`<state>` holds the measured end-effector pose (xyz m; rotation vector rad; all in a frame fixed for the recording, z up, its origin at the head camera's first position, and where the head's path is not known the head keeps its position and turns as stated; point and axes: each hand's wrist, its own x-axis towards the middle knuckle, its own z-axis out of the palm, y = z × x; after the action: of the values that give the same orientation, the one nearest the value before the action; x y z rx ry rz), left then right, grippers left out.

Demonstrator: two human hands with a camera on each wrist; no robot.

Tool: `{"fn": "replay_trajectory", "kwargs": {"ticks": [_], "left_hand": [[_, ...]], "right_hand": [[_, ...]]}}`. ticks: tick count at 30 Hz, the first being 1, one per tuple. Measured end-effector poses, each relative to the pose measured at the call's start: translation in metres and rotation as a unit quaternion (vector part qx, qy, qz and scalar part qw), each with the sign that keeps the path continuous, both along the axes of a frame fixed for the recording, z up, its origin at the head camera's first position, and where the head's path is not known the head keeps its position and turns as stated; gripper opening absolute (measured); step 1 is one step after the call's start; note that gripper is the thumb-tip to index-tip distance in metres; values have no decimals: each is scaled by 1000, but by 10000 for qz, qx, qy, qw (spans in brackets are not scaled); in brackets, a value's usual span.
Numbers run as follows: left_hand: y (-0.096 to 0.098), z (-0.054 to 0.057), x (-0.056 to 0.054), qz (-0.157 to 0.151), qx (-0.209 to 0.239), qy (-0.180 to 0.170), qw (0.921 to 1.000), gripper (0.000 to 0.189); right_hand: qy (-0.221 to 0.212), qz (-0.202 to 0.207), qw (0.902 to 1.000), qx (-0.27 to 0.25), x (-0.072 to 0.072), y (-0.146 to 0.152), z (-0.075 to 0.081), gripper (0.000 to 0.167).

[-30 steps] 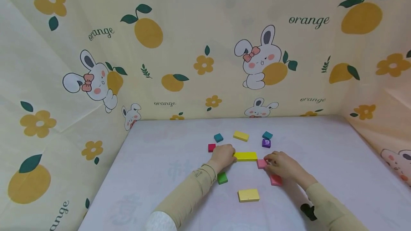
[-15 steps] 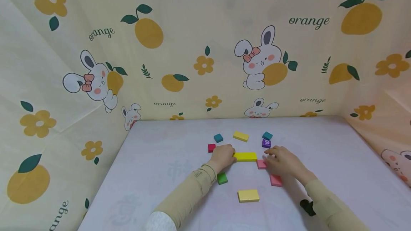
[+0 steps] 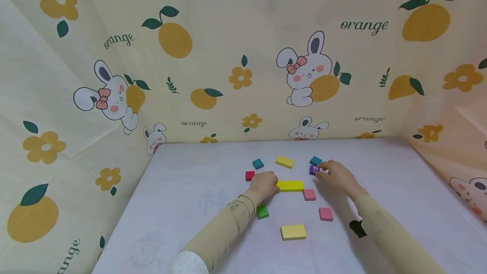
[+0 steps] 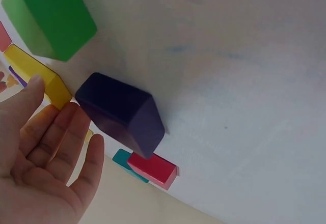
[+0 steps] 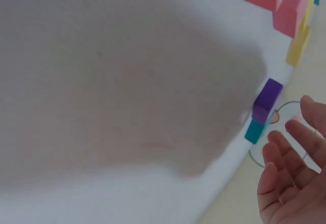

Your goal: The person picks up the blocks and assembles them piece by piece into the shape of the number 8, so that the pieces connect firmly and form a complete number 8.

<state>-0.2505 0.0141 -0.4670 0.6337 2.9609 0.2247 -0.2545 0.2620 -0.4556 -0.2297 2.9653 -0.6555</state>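
My left hand (image 3: 263, 186) pinches the left end of a long yellow block (image 3: 291, 186), which lies flat on the table. In the left wrist view the thumb of the left hand (image 4: 48, 158) overlaps the yellow block (image 4: 53, 84), and a dark purple block (image 4: 119, 112) stands close by the fingertips. That dark block is hidden by the hand in the head view. At the back right, my right hand (image 3: 340, 176) has its fingertips at the right side of a small purple block (image 3: 313, 170) with a white number. Its fingers are loosely bent and apart in the right wrist view.
Around the hands lie a teal block (image 3: 258, 163), a red block (image 3: 250, 176), a green block (image 3: 262, 212), two pink blocks (image 3: 310, 195), and pale yellow blocks (image 3: 294, 232) front and back. Another teal block (image 3: 315, 160) sits behind the purple one. A patterned cloth (image 3: 213, 54) rises behind the table.
My right hand has left the pink block beside the yellow one and moved back to the purple block. My left hand has stayed at the yellow block.
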Motion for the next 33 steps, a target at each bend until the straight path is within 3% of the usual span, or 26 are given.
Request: {"fn": "replay_trajectory", "kwargs": {"ticks": [8,12,20,33], "left_hand": [[-2,-2,-1,5,81,-49,10000,28],[-2,-3,0,-7,131,-90,9999,28],[-3,0,2,-189,135,229,9995,24],[-3,1,1,-93,268,35,9996,26]], "right_hand": [[-352,-410,9982,-241,-6,2,-7,39],[-372,-456,9979,-283,-9,2,-10,40],[-362,-474,9979,-263,-18,4,-16,38],[-532,-550,9962,-423,-18,0,-19,34]]}}
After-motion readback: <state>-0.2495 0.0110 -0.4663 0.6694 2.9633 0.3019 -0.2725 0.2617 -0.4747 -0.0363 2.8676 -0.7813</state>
